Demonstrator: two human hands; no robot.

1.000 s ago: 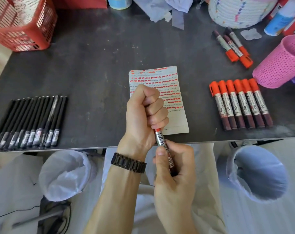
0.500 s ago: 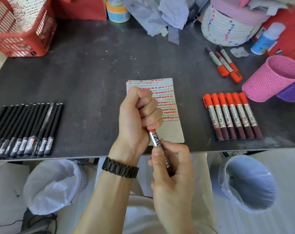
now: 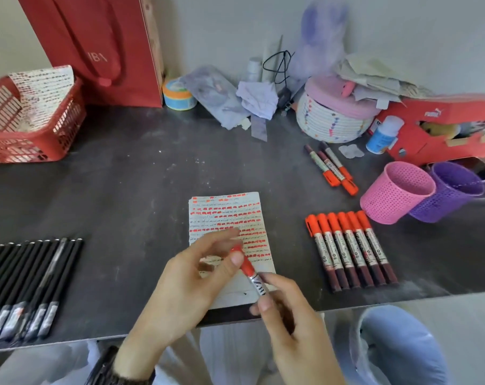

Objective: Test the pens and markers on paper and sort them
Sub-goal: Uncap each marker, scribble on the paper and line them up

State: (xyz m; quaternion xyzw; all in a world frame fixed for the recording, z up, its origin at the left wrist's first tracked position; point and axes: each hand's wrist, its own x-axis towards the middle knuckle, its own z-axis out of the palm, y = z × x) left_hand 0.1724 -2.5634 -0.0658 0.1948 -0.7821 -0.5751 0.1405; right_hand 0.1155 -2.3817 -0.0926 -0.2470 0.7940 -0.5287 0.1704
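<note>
Head view, the only one. In the right hand (image 3: 291, 329), an orange marker (image 3: 256, 283), pinched by the barrel between thumb and fingertips, just above the near edge of the counter (image 3: 124, 190). Long axis slanted, from near-right to far-left, with the orange cap (image 3: 246, 266) at the far end, over the lower part of the paper (image 3: 227, 215) full of orange test strokes. Left hand (image 3: 191, 279) beside the cap, thumb against it, other fingers loosely spread and blurred; impossible to tell if gripping the cap or only touching.

To the right, well apart from both hands, a row of six orange markers (image 3: 349, 251), caps away from the person, nearly parallel to the held one. Right hand clearly the nearer to that row. Probably capped and ready for placing there. At the far left, black pens (image 3: 27, 284) laid side by side.
</note>
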